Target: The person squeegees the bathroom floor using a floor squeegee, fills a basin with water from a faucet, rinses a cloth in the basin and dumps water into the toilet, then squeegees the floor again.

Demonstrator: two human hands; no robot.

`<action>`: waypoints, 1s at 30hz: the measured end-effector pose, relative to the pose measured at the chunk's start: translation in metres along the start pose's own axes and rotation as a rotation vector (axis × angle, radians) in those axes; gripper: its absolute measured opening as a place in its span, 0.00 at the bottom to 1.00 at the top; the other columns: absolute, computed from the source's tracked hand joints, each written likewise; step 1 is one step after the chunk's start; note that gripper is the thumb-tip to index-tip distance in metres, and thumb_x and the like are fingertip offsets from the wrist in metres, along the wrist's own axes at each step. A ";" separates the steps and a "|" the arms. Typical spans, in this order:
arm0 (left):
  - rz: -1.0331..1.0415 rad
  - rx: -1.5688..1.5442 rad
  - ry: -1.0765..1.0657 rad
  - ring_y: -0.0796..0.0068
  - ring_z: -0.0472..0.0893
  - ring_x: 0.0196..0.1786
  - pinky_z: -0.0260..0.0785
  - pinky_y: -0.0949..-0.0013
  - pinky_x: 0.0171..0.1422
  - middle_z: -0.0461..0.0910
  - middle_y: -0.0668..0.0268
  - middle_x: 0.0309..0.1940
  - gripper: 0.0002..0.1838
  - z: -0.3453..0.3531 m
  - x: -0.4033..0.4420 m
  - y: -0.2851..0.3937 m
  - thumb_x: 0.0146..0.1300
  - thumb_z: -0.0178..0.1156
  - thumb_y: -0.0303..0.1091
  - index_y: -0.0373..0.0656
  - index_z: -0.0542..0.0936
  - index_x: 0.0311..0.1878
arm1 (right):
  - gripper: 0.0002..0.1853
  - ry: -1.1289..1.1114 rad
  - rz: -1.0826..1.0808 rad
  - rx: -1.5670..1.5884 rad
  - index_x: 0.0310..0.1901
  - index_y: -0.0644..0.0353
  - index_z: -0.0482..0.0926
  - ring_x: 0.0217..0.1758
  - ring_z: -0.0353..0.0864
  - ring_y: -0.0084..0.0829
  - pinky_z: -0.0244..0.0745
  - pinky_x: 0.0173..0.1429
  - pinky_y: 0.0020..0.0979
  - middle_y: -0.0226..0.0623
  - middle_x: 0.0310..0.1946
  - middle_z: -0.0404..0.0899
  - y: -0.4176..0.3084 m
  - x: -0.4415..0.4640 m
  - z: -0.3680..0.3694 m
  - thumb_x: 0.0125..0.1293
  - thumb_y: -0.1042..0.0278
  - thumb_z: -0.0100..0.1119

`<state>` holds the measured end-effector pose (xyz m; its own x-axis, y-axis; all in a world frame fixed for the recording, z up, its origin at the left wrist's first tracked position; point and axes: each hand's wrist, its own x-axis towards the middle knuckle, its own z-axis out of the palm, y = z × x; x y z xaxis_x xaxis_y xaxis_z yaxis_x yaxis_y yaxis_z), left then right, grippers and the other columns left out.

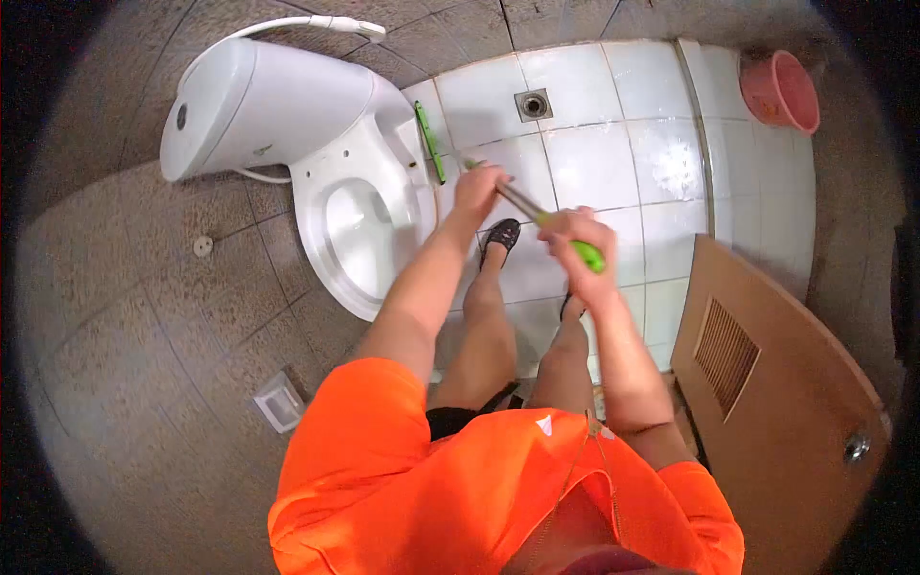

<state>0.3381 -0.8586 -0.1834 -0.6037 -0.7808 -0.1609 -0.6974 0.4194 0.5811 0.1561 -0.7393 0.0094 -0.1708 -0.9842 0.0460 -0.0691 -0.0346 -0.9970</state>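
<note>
Both my hands are wrapped round the pole (523, 201) of a long-handled floor squeegee. My left hand (478, 192) grips it lower down, nearer the head. My right hand (583, 240) closes round the upper end, where the bright green grip (587, 256) shows; this hand is slightly blurred. The narrow green head (429, 142) lies along the white tiled floor, close beside the toilet (331, 216). The toilet bowl stands open, with no seat visible. Part of the pole near the head is faint and blurred.
A floor drain (533, 104) sits in the white tiles (580, 163). Past a raised ledge (702, 144) is a pink bucket (780, 93). An open brown door (776, 412) with a vent stands at right. A white spray hose (278, 24) curves above the toilet tank.
</note>
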 end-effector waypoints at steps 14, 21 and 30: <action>0.188 -0.228 0.307 0.56 0.77 0.41 0.69 0.56 0.42 0.77 0.60 0.31 0.05 -0.071 0.045 0.044 0.56 0.60 0.34 0.45 0.78 0.34 | 0.06 0.194 -0.118 -0.021 0.19 0.56 0.73 0.27 0.78 0.30 0.60 0.52 0.38 0.32 0.23 0.80 -0.055 0.070 0.007 0.51 0.74 0.57; -0.026 -0.021 0.173 0.53 0.76 0.38 0.67 0.56 0.41 0.76 0.57 0.27 0.11 -0.061 0.086 -0.011 0.57 0.60 0.40 0.42 0.76 0.27 | 0.05 0.386 0.115 0.347 0.22 0.66 0.74 0.30 0.76 0.31 0.70 0.40 0.29 0.40 0.25 0.78 0.002 0.103 0.042 0.51 0.75 0.55; -0.054 -0.013 -0.149 0.51 0.78 0.40 0.70 0.52 0.44 0.77 0.54 0.35 0.14 0.001 0.089 0.099 0.59 0.56 0.41 0.40 0.78 0.29 | 0.10 0.737 0.130 0.313 0.18 0.62 0.63 0.28 0.71 0.36 0.67 0.39 0.35 0.41 0.17 0.68 -0.025 0.025 -0.030 0.53 0.72 0.48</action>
<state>0.2150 -0.8864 -0.1412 -0.6165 -0.7242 -0.3088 -0.7262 0.3716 0.5783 0.1241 -0.7575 0.0370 -0.7699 -0.6200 -0.1511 0.2556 -0.0827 -0.9632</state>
